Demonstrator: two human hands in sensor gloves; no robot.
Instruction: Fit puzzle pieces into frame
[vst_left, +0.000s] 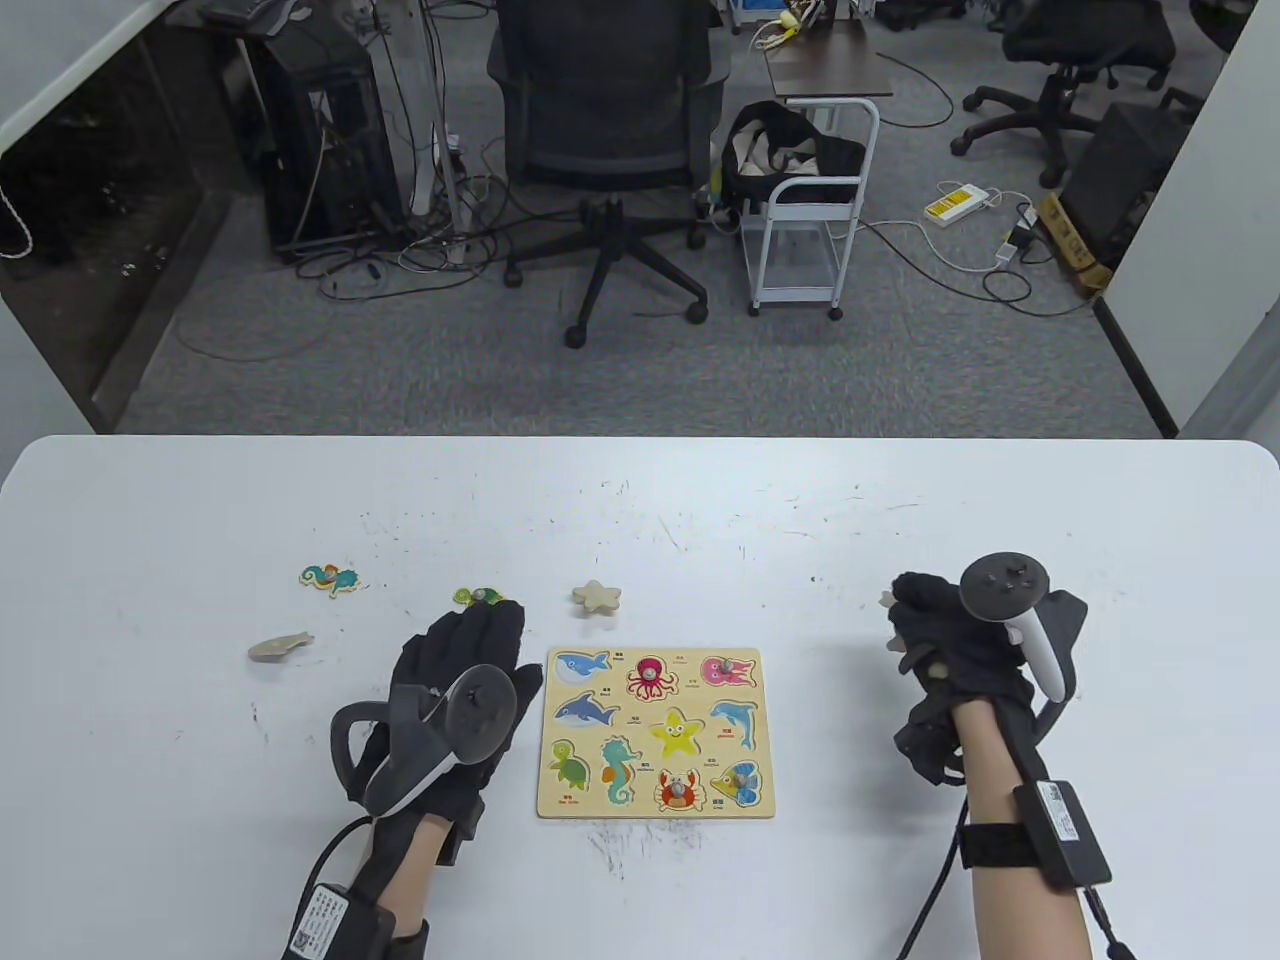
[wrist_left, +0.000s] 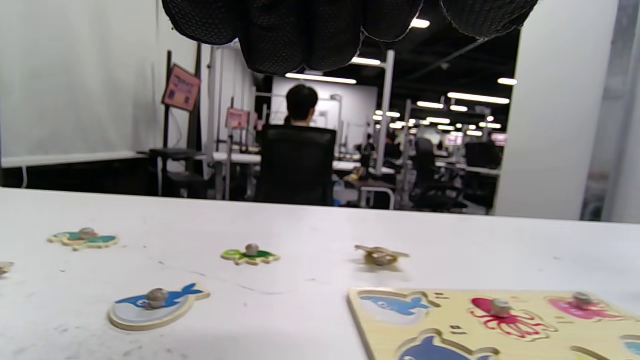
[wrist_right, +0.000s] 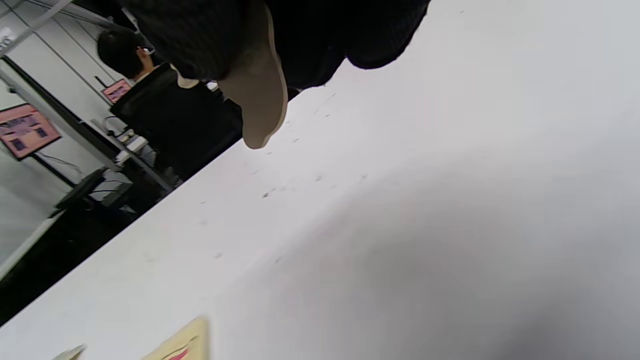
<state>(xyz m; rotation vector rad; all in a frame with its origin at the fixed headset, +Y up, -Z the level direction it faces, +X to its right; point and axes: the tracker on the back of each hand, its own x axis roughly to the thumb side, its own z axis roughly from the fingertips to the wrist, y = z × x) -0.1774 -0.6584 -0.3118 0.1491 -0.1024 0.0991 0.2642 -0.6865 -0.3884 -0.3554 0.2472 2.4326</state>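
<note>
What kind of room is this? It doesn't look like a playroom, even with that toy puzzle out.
Most likely an open-plan office or lab. Behind the white table stand a wheeled office chair on grey carpet and tangled cables on the floor. The left wrist view shows rows of desks and ceiling lights, with a person seated.

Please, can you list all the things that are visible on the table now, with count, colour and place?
Puzzle frame: one, light wood, table centre; four knobbed pieces seated.
Seahorse piece: one, teal-orange, far left.
Turtle piece: one, green, beyond left fingertips.
Star piece: one, bare wood, face down, beyond frame.
Plain piece: one, bare wood, left.
Whale piece: one, blue-white, beneath left hand.
Table: one, white.
Left hand: black glove, fingers extended.
Right hand: black glove, gripping a wooden piece.
</note>
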